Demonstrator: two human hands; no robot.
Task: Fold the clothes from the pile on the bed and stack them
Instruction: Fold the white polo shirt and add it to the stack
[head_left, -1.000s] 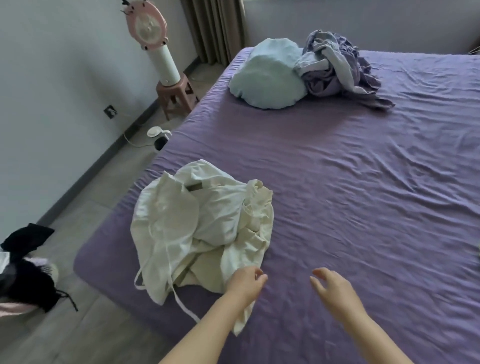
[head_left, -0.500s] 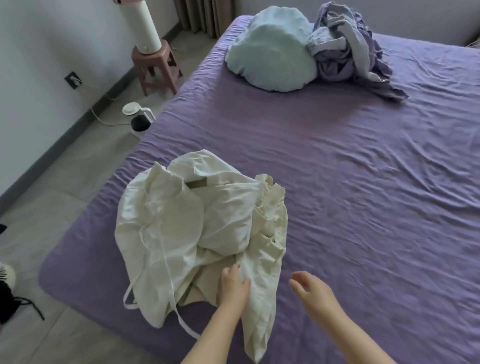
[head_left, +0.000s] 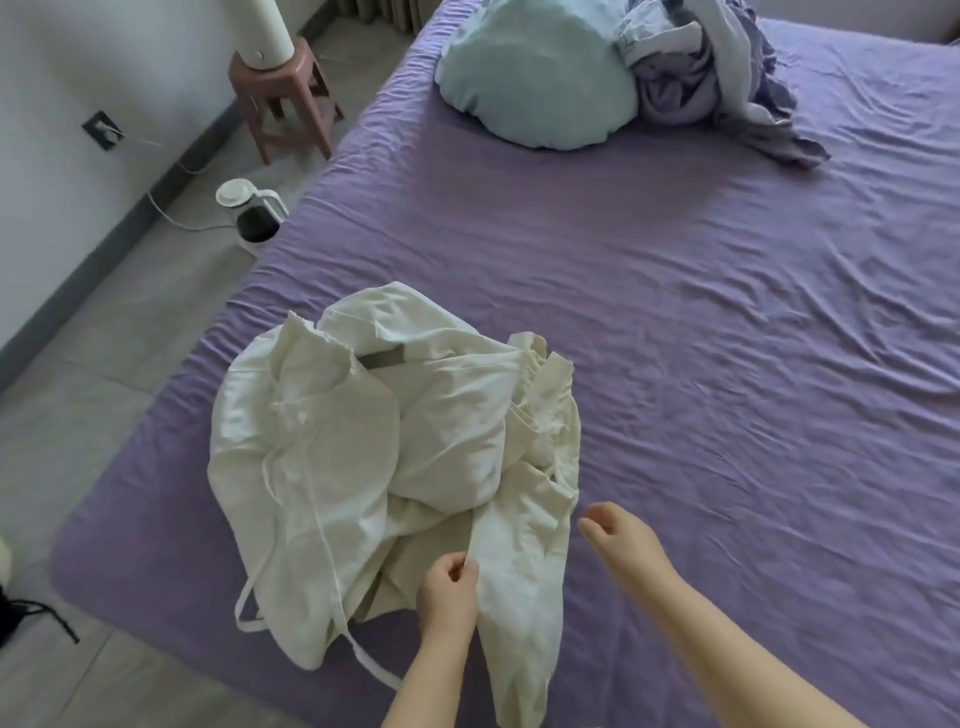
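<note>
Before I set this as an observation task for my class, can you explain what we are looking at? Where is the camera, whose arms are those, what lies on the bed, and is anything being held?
There is no machine here. A person wears a wide-angle camera on the head, so the single view looks forward and down at their own bare arms.

The left hand pinches a fold of the cream garment, a crumpled piece with long ties that lies near the corner of the purple bed. The right hand hovers beside the cloth with fingers loosely curled, holding nothing.

At the far end lie a pale blue pillow and a heap of lilac clothes against it. Nothing folded is visible yet.

On the floor beside the bed stand a white kettle and a pink stool.
</note>
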